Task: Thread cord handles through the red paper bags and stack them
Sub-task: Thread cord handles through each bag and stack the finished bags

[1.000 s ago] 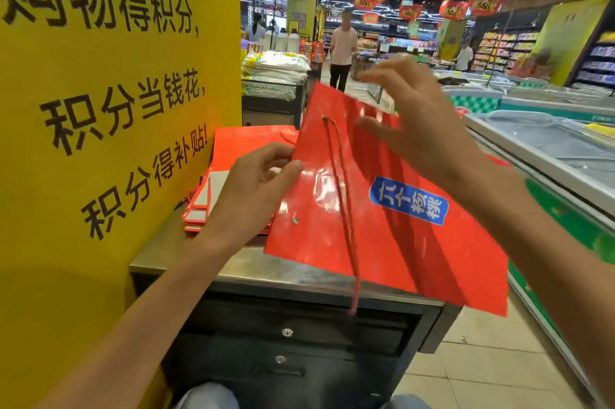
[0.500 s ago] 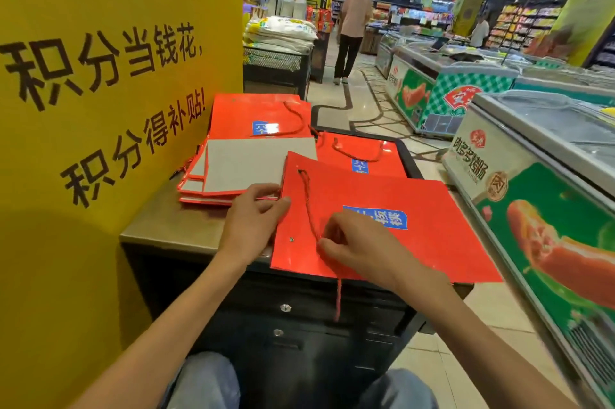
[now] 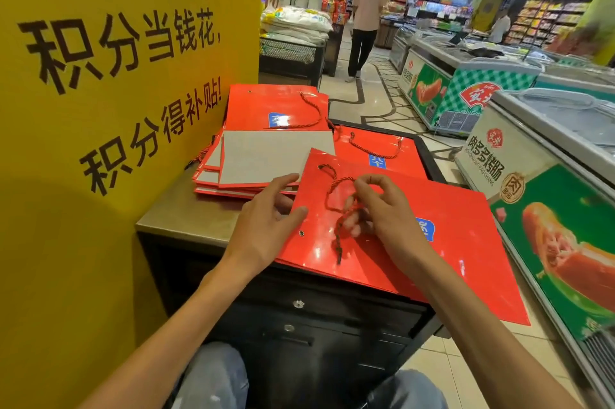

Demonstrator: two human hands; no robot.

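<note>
A flat red paper bag [image 3: 449, 242] lies on the counter [image 3: 186, 219], hanging over its front and right edges. A red cord [image 3: 334, 192] runs from the bag's far eyelet across its face. My right hand [image 3: 376, 209] pinches this cord above the bag. The cord's loose end dangles toward the near edge. My left hand [image 3: 266, 229] presses the bag's left edge with straight fingers, beside the near eyelet [image 3: 302, 233]. A stack of red bags [image 3: 266, 142] with grey undersides lies behind, and another corded bag [image 3: 376, 149] rests to its right.
A tall yellow sign panel [image 3: 116, 75] stands close on the left. Chest freezers [image 3: 549, 175] line the right side of the aisle. A person [image 3: 366, 16] stands in the aisle beyond. The counter has dark drawers [image 3: 299, 315] below, above my knees.
The bag has come down from its raised tilt to lie flat on the counter. My right hand has drawn the cord up into a loop over the bag. My left hand stays at the left edge.
</note>
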